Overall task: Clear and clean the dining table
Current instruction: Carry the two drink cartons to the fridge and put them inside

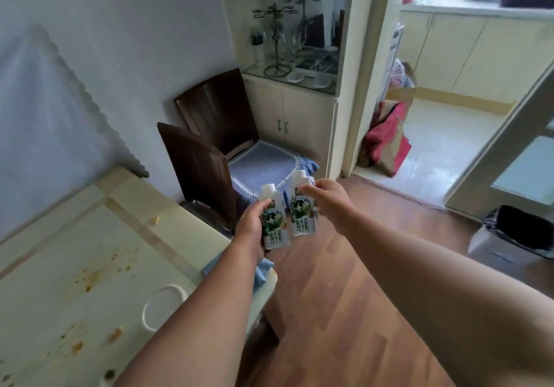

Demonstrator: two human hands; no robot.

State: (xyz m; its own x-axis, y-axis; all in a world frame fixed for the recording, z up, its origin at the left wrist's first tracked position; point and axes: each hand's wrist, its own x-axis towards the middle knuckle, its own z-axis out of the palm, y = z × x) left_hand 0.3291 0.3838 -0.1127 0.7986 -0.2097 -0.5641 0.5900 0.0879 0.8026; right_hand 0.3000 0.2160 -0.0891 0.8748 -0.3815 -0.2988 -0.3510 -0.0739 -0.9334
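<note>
My left hand [251, 228] grips a white milk carton [274, 231] with a green cow print and a white cap. My right hand [328, 199] holds a second, matching milk carton [302, 219] by its top. Both cartons hang upright side by side, past the table's corner and above the wooden floor. The cream dining table [126, 237] fills the lower left, marked with orange-brown stains and crumbs. A white cup [163, 307] stands on it beside my left forearm. A blue cloth [263, 269] lies at the table's corner, partly hidden by my arm.
Two dark wooden chairs [207, 159], one with a blue cushion, stand beyond the table. A cream cabinet [293, 117] holds a glass rack. A doorway [449, 135] opens to a kitchen, with a red bag [386, 141] at the threshold. A lined waste bin [515, 234] sits at right.
</note>
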